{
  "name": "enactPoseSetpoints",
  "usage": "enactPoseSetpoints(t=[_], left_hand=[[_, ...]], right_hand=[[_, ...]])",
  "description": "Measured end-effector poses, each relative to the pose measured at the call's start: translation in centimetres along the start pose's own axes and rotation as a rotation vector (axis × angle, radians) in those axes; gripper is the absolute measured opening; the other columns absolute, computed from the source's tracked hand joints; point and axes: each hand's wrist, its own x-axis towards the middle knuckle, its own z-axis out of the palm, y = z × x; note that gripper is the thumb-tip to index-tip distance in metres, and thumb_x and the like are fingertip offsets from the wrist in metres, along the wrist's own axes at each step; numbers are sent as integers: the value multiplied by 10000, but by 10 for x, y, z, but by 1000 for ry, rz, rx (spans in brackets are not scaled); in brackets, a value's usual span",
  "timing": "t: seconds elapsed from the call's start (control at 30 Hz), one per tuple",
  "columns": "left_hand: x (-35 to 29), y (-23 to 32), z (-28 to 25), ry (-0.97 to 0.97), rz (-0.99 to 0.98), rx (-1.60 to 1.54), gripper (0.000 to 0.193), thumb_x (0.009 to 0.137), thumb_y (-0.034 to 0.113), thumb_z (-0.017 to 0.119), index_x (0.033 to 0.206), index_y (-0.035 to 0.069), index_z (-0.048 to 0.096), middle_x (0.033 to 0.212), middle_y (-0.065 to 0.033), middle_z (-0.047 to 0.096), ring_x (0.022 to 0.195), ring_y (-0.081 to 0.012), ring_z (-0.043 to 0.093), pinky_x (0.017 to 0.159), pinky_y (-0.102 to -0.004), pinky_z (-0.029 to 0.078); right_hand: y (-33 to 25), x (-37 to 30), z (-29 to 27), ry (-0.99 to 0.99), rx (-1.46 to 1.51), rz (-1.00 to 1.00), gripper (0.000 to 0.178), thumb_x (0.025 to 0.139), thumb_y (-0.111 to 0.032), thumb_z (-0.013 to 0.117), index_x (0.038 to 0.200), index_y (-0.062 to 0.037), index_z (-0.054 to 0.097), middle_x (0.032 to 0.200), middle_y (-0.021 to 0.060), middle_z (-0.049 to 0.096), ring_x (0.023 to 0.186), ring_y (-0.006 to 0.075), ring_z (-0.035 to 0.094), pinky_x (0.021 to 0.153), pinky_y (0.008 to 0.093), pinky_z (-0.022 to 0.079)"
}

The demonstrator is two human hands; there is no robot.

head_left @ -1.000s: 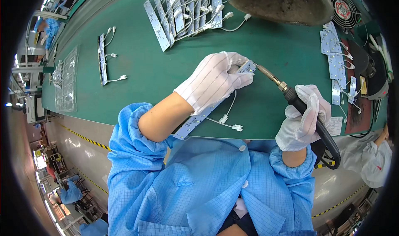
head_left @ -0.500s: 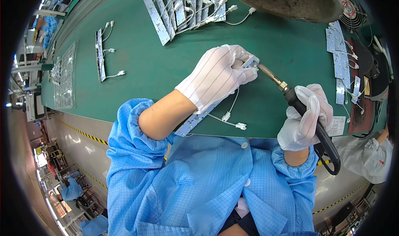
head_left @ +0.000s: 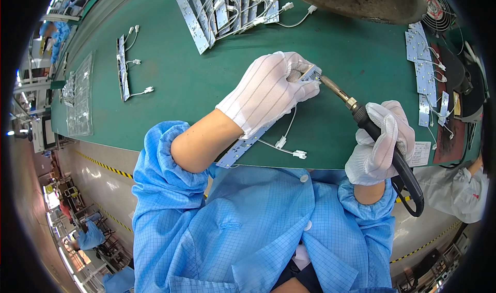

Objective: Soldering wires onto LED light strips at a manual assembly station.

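Gloved in white with thin stripes, my left hand [head_left: 274,89] is closed around a long, narrow LED circuit board [head_left: 238,152]. The board slants from the bench's front edge up to my fingertips, where its far end sticks out. White wires with connector plugs [head_left: 298,154] hang from it onto the bench. My right hand [head_left: 381,143], gloved too, grips the black handle of a soldering iron [head_left: 361,116]. The iron's tip touches or nearly touches the board's far end beside my left fingers. The contact point is too small to make out.
On the green bench [head_left: 170,81], a pile of wired LED boards [head_left: 191,22] lies at the back, more boards [head_left: 423,71] at the right. A single strip [head_left: 122,68] and a clear plastic tray [head_left: 81,99] lie left. A dark metal hood [head_left: 361,1] overhangs the back; a fan [head_left: 435,6] stands beside it.
Both hands stay nearly in place, the board and soldering iron held as before. The view has shifted very slightly.
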Motion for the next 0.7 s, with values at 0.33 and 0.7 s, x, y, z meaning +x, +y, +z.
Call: enactPoseSetpoints(t=[0.33, 0.7], left_hand=[[0, -2, -7, -91, 36, 73, 341, 826, 288, 666, 981, -14, 630, 874, -161, 599, 753, -285, 545, 713, -354, 457], [1, 1, -6, -53, -61, -7, 361, 799, 293, 698, 990, -9, 642, 810, -127, 629, 692, -204, 549, 676, -312, 461]], right_hand=[[11, -6, -8, -9, -17, -64, 219, 924, -101, 552, 1101, 22, 515, 905, 144, 618, 685, 216, 559, 615, 344, 467], [12, -8, -2, 22, -40, -124, 247, 914, -170, 589, 1079, 0, 520, 919, 127, 615, 688, 228, 550, 610, 362, 439]])
